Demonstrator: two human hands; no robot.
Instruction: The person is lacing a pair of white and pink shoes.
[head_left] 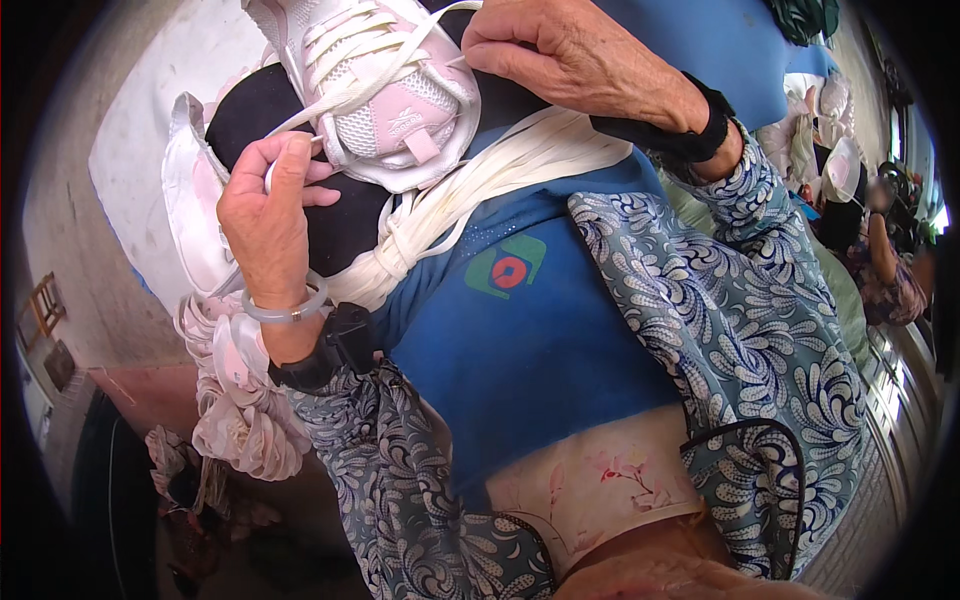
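A pink and white sneaker upper (385, 105) with mesh panels lies across my dark-clad lap, its tongue tab facing me. White shoelace (372, 88) crosses its eyelets. At its left edge, my left hand (268, 200) is closed, thumb and forefinger pinching one lace end. My right hand (565, 58) is closed too, at the upper right of the sneaker upper, its fingers pinching the lace there. The palm sides of these fingers are partly hidden. A thick bundle of loose cream laces (500, 180) lies across my lap just below, tied at its left part.
Another pale upper (195, 205) rests left of my lap. Stacked pink and white uppers (250, 430) hang lower left. A blue apron (560, 340) covers my front. A white surface (135, 130) lies beyond, upper left. At far right, another person (885, 265) sits near more shoe parts (840, 170).
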